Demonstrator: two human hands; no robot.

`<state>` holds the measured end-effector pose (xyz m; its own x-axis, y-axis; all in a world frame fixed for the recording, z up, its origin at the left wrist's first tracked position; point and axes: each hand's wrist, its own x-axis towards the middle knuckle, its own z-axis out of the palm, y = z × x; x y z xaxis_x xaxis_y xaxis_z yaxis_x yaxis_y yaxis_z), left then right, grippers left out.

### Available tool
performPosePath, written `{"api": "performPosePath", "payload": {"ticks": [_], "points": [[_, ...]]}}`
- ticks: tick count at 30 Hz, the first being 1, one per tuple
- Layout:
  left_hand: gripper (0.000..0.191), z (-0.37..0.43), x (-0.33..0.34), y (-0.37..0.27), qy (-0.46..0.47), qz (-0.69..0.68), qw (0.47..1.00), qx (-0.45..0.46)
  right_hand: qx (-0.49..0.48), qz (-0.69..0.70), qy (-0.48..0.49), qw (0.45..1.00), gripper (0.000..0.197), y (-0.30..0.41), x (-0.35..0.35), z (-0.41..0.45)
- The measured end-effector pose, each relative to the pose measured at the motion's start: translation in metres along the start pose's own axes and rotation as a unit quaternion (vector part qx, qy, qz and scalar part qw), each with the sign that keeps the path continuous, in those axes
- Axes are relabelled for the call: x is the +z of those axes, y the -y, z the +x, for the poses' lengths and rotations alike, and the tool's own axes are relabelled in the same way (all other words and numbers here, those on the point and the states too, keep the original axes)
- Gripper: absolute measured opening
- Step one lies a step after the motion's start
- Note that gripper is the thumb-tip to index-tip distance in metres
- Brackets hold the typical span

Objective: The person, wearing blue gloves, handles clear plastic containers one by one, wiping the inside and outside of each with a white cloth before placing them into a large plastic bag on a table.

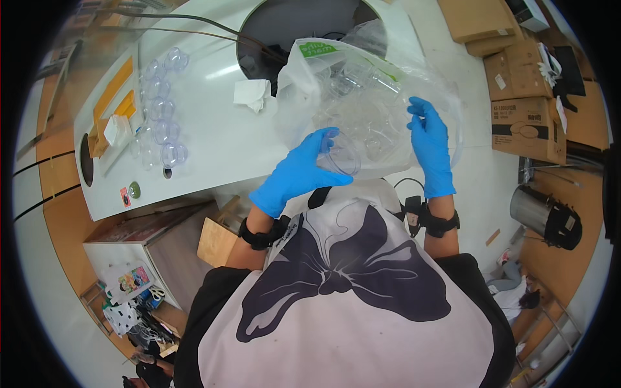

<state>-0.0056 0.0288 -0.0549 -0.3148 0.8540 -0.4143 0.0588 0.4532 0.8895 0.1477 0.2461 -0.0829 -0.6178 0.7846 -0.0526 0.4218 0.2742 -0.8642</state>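
My left hand (pixel 310 162), in a blue glove, grips a clear round plastic container (pixel 345 154) by its side, with its circular rim facing me. A translucent plastic bag (pixel 297 80) with green print lies wide open in front of me. Inside the bag is a heap of clear plastic containers (pixel 373 123). My right hand (pixel 429 140), also blue-gloved, is at the bag's right side with loosely bent fingers and nothing visible in them. At the left of the white table (pixel 213 140), several clear rounded plastic containers (pixel 164 109) stand in rows.
A crumpled white tissue (pixel 252 94) lies left of the bag, near a large dark round opening (pixel 291 29) with cables. Toward the left edge are a tissue pack (pixel 117 130) and a green round object (pixel 134 189). Cardboard boxes (pixel 524 128) and a metal bin (pixel 538 213) stand on the right.
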Motion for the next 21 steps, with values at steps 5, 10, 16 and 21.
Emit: {"api": "performPosePath", "payload": {"ticks": [5,10,16,21], "points": [[0.094,-0.003,0.004,-0.016,0.013,0.059,0.998,0.011,-0.018,-0.092,0.082,0.992,0.020,0.005,0.011,0.011],[0.095,-0.002,0.006,-0.014,0.018,0.076,0.997,0.024,-0.034,-0.310,0.097,0.945,0.018,-0.018,0.064,0.030],[0.095,-0.003,0.004,-0.013,-0.017,0.012,0.997,0.071,-0.056,-0.384,0.066,0.919,0.017,-0.023,0.075,0.038],[0.093,-0.001,0.000,-0.010,-0.048,-0.016,0.996,0.079,-0.091,-0.401,0.050,0.910,0.011,-0.022,0.079,0.035]]}}
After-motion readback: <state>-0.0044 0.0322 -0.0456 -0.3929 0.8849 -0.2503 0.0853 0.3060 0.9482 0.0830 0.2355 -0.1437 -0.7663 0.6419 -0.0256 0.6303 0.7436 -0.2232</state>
